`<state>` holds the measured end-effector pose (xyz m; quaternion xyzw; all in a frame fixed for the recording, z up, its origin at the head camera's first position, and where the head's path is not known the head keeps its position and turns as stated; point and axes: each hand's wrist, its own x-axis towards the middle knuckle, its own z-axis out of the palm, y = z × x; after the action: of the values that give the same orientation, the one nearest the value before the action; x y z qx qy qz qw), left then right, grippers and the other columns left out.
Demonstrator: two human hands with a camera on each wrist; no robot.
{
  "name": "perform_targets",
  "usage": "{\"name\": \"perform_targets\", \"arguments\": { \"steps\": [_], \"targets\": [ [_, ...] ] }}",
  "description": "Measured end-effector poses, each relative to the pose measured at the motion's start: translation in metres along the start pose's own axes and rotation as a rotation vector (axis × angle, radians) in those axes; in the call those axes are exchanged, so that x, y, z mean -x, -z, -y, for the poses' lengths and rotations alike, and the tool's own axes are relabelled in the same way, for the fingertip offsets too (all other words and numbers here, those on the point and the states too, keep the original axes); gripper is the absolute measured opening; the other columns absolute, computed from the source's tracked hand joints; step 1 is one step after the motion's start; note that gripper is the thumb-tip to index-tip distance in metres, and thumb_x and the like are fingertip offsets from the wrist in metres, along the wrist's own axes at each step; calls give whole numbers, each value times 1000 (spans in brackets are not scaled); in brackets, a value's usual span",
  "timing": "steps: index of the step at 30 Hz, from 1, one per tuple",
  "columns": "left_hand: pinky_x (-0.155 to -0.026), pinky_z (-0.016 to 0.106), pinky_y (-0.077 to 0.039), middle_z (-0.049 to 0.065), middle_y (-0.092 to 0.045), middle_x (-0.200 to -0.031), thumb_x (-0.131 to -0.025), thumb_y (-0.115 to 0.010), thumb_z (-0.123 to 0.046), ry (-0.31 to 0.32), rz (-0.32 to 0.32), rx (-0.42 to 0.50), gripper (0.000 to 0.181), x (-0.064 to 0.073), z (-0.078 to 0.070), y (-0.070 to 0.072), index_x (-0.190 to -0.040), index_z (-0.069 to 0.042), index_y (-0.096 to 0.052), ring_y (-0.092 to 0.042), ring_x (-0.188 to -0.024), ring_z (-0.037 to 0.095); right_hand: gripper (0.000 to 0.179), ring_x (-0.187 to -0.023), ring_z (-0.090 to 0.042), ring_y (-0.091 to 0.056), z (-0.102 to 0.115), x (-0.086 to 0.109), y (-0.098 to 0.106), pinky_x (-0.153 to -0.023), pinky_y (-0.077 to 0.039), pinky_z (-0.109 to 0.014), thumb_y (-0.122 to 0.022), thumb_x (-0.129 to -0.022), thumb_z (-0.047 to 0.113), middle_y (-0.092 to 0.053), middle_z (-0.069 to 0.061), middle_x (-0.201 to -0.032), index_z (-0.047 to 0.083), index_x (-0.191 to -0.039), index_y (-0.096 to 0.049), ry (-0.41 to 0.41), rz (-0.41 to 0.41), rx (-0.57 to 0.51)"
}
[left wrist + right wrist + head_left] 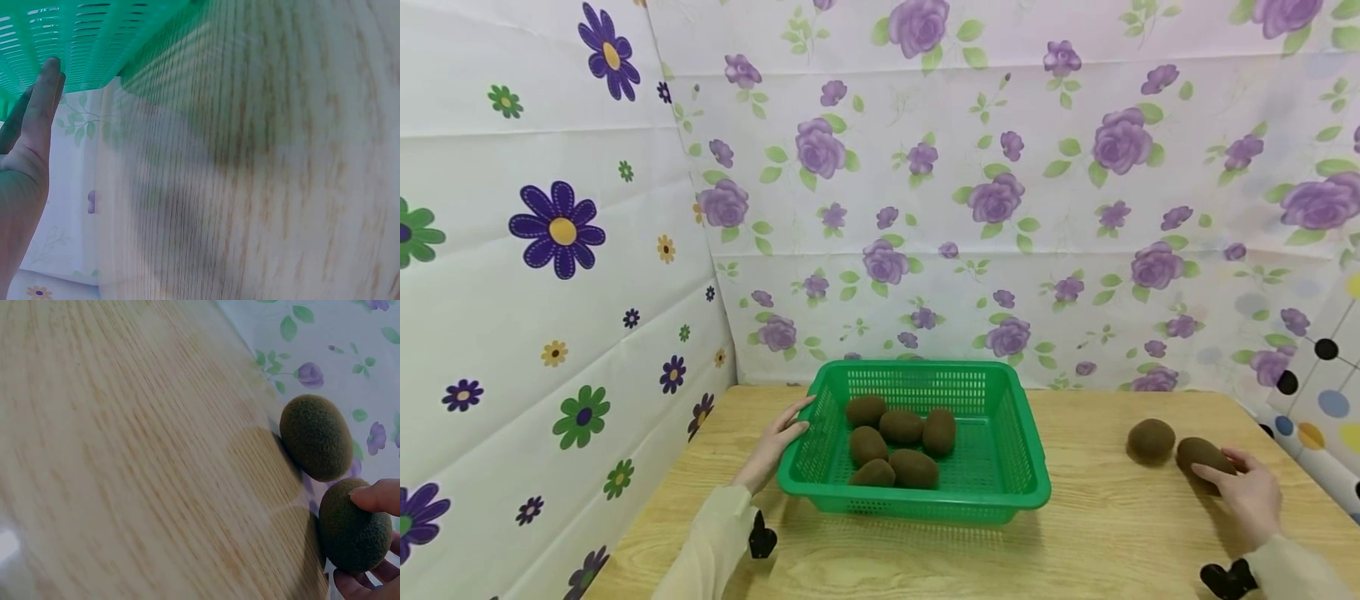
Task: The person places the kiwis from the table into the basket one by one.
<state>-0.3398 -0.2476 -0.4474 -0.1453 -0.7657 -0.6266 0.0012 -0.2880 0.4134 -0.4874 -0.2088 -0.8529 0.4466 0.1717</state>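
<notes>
A green plastic basket [917, 500] with slotted walls holds several brown kiwis [913, 469], mostly in its left half. My left hand [775, 442] rests against the basket's left side near the rim, and the left wrist view shows its fingers [42, 103] straight along the slotted wall. On the right part of the table, my right hand [1247, 492] holds a kiwi [353, 528] between thumb and fingers. The kiwi seems to be on or just over the tabletop; I cannot tell which. Just left of it in the head view lies another kiwi [1151, 441].
The wood-grain table [1097, 533] carries the basket at its middle. Behind it hangs a white cloth [940, 217] with purple roses. Another flowered cloth [497, 333] stands along the left side, and a dotted one [1322, 400] along the right.
</notes>
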Motion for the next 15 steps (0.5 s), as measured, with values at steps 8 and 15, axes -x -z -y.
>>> {"name": "perform_targets", "arguments": {
  "steps": [8, 15],
  "targets": [
    [-97, 55, -19, 7, -19, -145, -95, -49, -22, -5, -13, -7, 47, -1, -1, -4, -140, -19, -37, -19, -129, 34, 74, -115, -44, -33, 7, 8, 16, -91, -29, -51, -64, -82, 36, -34, -32, -130, -11, -131, -36, -63, -9, 22],
    [-96, 55, -22, 10, -18, -146, -96, -47, -18, 5, 11, 16, 48, 2, -11, -3, -141, -13, -34, -21, -127, 37, 84, -116, -46, -28, 35, 7, 28, -82, -34, -54, -64, -80, 45, -28, -32, -134, -8, -137, -30, -33, 44, -40]
  ]
}}
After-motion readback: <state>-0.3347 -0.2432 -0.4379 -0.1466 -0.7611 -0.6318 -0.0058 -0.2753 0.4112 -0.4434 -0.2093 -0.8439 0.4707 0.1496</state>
